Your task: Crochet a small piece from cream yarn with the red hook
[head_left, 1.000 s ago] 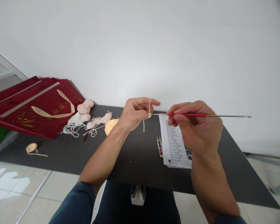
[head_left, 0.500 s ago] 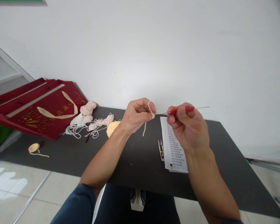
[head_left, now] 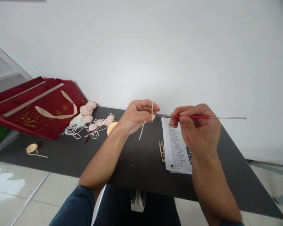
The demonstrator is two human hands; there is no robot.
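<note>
My left hand [head_left: 141, 115] pinches a small loop of pale yellow yarn [head_left: 153, 117] between thumb and fingers. One strand runs up over the forefinger, and a short tail hangs below the thumb. My right hand [head_left: 198, 125] is closed around the red grip of a crochet hook [head_left: 195, 117], held level. The hook's thin metal shaft reaches left to the yarn at my left fingertips, while its other metal end sticks out far to the right. Whether the tip sits inside the loop is too small to tell. Part of a yellow yarn ball [head_left: 112, 127] shows behind my left forearm.
Printed sheets [head_left: 175, 147] and thread snips [head_left: 162, 150] lie on the dark table [head_left: 141, 166]. Pink yarn balls [head_left: 87, 108] and tangled white yarn [head_left: 75, 125] are by red paper bags [head_left: 47, 106] at the left. A small cream piece with a tail [head_left: 32, 148] lies near the left edge.
My right hand has shifted slightly right and turned, so the crochet hook shows more of its length on the right. The yarn tail under my left hand has swung left.
</note>
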